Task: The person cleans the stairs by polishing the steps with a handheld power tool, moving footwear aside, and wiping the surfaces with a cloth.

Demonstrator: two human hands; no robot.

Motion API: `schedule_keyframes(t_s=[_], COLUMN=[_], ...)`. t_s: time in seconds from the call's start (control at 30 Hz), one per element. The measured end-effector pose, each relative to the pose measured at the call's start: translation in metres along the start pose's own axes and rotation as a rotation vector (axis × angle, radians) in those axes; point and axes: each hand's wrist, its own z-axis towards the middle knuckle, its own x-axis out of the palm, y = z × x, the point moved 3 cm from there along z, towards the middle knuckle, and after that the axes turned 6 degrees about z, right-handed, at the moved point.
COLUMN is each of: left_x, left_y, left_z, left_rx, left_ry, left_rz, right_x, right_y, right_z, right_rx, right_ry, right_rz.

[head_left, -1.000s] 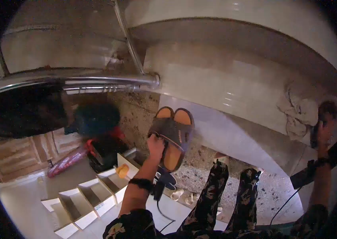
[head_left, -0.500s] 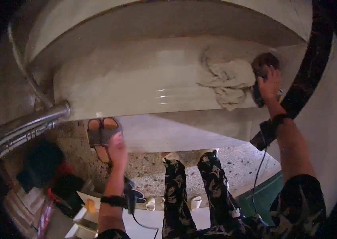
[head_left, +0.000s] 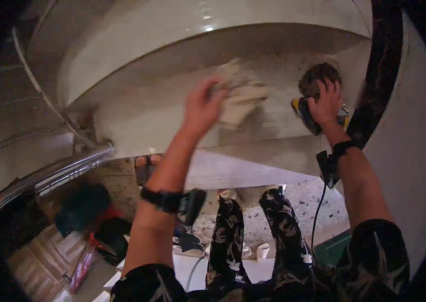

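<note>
My left hand (head_left: 204,105) is closed on a crumpled beige cloth (head_left: 245,98), held over the pale step (head_left: 173,113); both are somewhat blurred. At the right end of that step, my right hand (head_left: 327,100) has its fingers bent over a dark brown, rounded lump (head_left: 318,75), whose kind I cannot make out. Just below the lump, partly under my right hand, lies a dark object with yellow parts (head_left: 301,111). A black band with a small device sits on my left wrist (head_left: 173,201) and another on my right wrist (head_left: 336,156).
Above rises a curved step (head_left: 213,38). A dark stone border (head_left: 386,65) runs along the right, and a metal rail (head_left: 52,173) along the left. Sandals (head_left: 147,168) and other footwear (head_left: 188,241) lie on the speckled floor below. Dark bundles (head_left: 84,209) are at lower left.
My left hand has moved up and right from near the sandals and taken hold of the cloth, pulling it leftward off the step. My right hand stays at the lump; the view has shifted.
</note>
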Motion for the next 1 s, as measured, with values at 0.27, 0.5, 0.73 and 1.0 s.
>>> schedule_keyframes(t_s=[0.27, 0.5, 0.73, 1.0], left_x=[-0.152, 0.068, -0.188, -0.383], left_y=[0.135, 0.064, -0.003, 0.001], left_z=[-0.078, -0.092, -0.05, 0.063], left_rx=[-0.331, 0.126, 0.191, 0.193], left_ry=[-0.352, 0.051, -0.363, -0.833], left_rz=[0.438, 0.661, 0.193, 0.606], right_x=[-0.102, -0.127, -0.08, -0.082], right_y=[0.05, 0.227, 0.307, 0.308], right_z=[0.05, 0.101, 0.148, 0.155], right_rx=[-0.491, -0.61, -0.305, -0.398], right_ry=[-0.08, -0.217, -0.081, 0.06], right_rz=[0.297, 0.255, -0.082, -0.013])
